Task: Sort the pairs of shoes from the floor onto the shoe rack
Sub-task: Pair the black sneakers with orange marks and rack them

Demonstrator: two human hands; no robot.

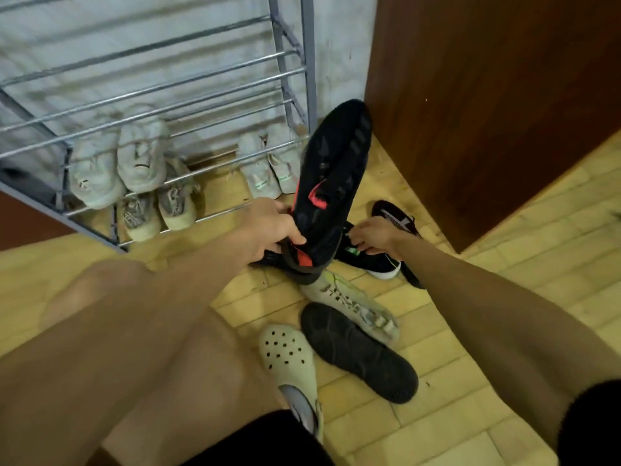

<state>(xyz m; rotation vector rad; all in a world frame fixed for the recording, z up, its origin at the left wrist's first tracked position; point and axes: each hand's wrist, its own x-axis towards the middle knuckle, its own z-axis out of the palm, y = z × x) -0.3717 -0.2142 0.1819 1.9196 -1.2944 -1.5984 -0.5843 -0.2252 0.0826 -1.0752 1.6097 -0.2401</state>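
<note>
From the head view we can read no brand or lettering anywhere; the white mark on the black shoe with white marking (pixel 396 216) at 3 o'clock of the hands is too blurred to make out. Our left hand (pixel 274 227) is clamped on the heel collar of a black sneaker with red lining (pixel 332 183), which is lifted and tilted, toe pointing to 12 o'clock, near the right post of the metal shoe rack (pixel 161 85). Our right hand (pixel 373 235), at 3 o'clock of the left, has its fingers curled on a black shoe with white sole (pixel 373 264) lying on the tiled floor (pixel 504 247). On the rack's low shelves, at 10 o'clock, sit pale grey sneakers (pixel 117 163) and, further right, white sneakers with green marks (pixel 268 166). At 6 o'clock lie a pale perforated clog (pixel 289 354), an upturned black sole (pixel 359 351) and a cream lace-up shoe (pixel 353 304).
</note>
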